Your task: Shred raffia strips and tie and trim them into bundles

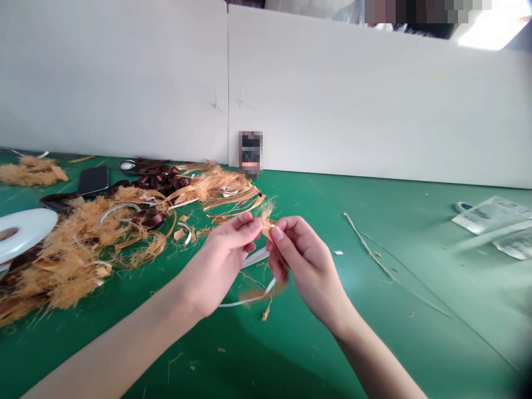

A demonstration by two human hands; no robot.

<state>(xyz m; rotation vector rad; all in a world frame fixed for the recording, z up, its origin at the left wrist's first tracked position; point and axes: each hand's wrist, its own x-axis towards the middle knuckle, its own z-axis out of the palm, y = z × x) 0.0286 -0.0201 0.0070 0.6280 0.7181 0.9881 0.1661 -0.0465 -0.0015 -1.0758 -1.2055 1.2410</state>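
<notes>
Between both hands is a tan ribbon [268,226] with a frayed, fluffy end pointing up. My left hand [226,249] is closed, thumb and fingers pinching the ribbon from the left. From the right, my right hand [305,255] pinches the same piece between thumb and forefinger. A blurred tail of tan ribbon hangs below the right fingers. Behind and below the hands lies a white strip [255,257], partly hidden by them. A small frayed tan scrap [266,315] rests on the green table just beneath.
Frayed tan ribbon [75,249] is heaped at left, with dark brown ribbon [162,180], a white spool [31,227] and a phone [93,180]. Thin cord [369,252] and plastic packets [490,213] lie right. A white partition [353,94] stands behind; part of a person shows above it.
</notes>
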